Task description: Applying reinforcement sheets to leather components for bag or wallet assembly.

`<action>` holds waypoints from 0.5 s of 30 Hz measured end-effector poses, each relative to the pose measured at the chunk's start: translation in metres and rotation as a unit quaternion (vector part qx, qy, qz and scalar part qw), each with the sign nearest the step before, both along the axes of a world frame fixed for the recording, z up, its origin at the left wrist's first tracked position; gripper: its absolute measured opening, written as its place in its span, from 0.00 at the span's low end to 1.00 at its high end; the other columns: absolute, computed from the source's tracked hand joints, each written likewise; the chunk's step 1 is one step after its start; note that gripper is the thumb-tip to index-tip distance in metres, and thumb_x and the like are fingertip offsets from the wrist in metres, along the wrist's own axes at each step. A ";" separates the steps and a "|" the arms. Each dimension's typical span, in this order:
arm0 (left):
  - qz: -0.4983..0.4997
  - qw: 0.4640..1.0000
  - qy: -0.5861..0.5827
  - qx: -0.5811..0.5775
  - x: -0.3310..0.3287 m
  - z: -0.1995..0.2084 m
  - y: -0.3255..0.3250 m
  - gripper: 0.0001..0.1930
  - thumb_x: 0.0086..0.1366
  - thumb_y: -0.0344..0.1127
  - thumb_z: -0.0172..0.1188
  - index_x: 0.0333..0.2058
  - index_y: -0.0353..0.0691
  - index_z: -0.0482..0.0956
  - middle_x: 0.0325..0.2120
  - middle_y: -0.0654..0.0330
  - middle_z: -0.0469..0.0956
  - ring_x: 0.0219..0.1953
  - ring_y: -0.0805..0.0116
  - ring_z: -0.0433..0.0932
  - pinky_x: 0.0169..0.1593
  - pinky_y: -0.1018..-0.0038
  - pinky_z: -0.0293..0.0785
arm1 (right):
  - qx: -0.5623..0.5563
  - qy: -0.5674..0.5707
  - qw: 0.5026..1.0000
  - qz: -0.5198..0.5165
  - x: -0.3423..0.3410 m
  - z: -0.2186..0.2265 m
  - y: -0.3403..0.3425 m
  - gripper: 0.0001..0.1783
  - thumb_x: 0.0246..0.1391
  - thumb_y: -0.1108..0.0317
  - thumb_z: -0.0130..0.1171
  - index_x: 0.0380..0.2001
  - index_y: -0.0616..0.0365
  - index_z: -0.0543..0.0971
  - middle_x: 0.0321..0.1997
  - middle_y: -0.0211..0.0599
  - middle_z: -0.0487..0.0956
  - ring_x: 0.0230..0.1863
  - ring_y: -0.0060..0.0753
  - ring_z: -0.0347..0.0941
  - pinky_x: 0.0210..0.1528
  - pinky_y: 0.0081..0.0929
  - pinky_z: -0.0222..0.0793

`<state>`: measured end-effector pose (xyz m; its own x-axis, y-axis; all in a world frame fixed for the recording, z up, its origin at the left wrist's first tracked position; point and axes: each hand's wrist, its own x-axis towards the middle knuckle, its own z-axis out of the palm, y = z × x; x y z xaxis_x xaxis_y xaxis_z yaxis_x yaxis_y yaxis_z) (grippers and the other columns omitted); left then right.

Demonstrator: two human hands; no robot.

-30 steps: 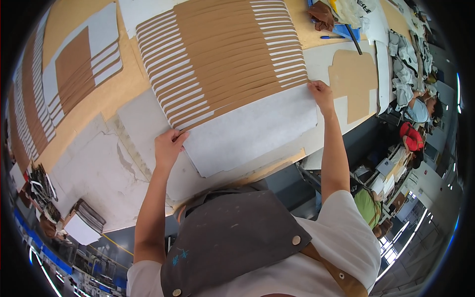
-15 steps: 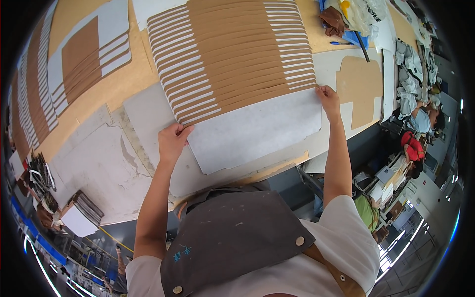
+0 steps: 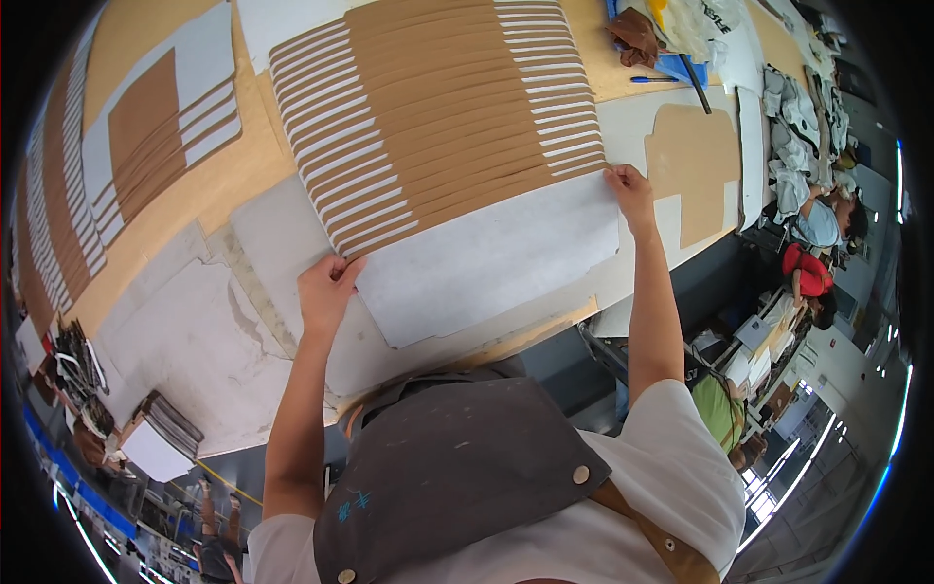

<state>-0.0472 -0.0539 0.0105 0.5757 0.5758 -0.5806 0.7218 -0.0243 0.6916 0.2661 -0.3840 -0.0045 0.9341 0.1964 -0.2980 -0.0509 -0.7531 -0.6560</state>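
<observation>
A fanned stack of overlapping flat brown-and-white panels (image 3: 443, 127) lies on the table before me. White strips show along both sides of its wide brown middle. The nearest piece is a broad white panel (image 3: 486, 261) with notched near corners. At the left end of the stack's near brown edge, my left hand (image 3: 328, 290) is closed in a pinch. My right hand (image 3: 630, 198) pinches at the right end of that same edge. Thumbs and fingertips cover the corners, so exactly how many layers each hand grips cannot be seen.
A tan cut-out template (image 3: 693, 165) lies to the right. Behind it are a blue pen (image 3: 653, 80) and a blue tray (image 3: 681, 68) with plastic and brown scraps. More fanned panels (image 3: 146, 117) lie at the left. A small block of sheets (image 3: 161, 438) stands at the lower left.
The whole scene has shifted slightly left in the picture. Both hands keep their pinch at the two ends of the near edge; the stack looks the same.
</observation>
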 end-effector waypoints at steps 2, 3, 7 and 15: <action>0.009 1.000 -0.008 -0.019 -0.003 0.000 0.002 0.12 0.52 0.33 0.62 0.19 0.29 0.72 0.12 0.59 0.72 0.13 0.77 0.71 0.19 0.82 0.68 | -0.008 0.015 1.000 -0.001 0.000 -0.001 0.002 0.10 0.48 0.65 0.58 0.28 0.62 0.76 0.23 0.28 0.74 0.25 0.18 0.66 0.31 0.17 0.64; 0.007 1.000 -0.011 -0.021 -0.004 0.000 0.003 0.12 0.52 0.33 0.62 0.19 0.29 0.72 0.12 0.59 0.72 0.13 0.77 0.71 0.19 0.82 0.68 | -0.010 0.012 1.000 -0.003 -0.001 0.000 0.003 0.10 0.48 0.65 0.58 0.28 0.62 0.76 0.23 0.28 0.74 0.25 0.18 0.66 0.31 0.17 0.64; -0.001 0.999 -0.016 -0.039 -0.004 -0.002 0.004 0.11 0.53 0.32 0.62 0.20 0.30 0.73 0.12 0.60 0.72 0.14 0.77 0.72 0.19 0.82 0.68 | -0.004 0.027 1.000 -0.008 -0.003 0.003 0.005 0.11 0.47 0.65 0.58 0.29 0.62 0.76 0.24 0.29 0.74 0.27 0.18 0.66 0.31 0.17 0.64; 0.025 0.999 -0.006 -0.040 -0.009 -0.002 0.006 0.11 0.53 0.32 0.61 0.20 0.29 0.73 0.13 0.60 0.73 0.15 0.77 0.73 0.19 0.83 0.69 | 0.013 0.018 1.000 0.009 -0.003 -0.008 0.004 0.11 0.48 0.65 0.58 0.29 0.63 0.76 0.23 0.28 0.74 0.25 0.17 0.66 0.30 0.16 0.64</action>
<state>-0.0563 -0.0479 0.0085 0.5544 0.5566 -0.6187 0.7123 0.0671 0.6986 0.2627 -0.3804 -0.0122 0.9193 0.2213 -0.3255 -0.0611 -0.7368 -0.6734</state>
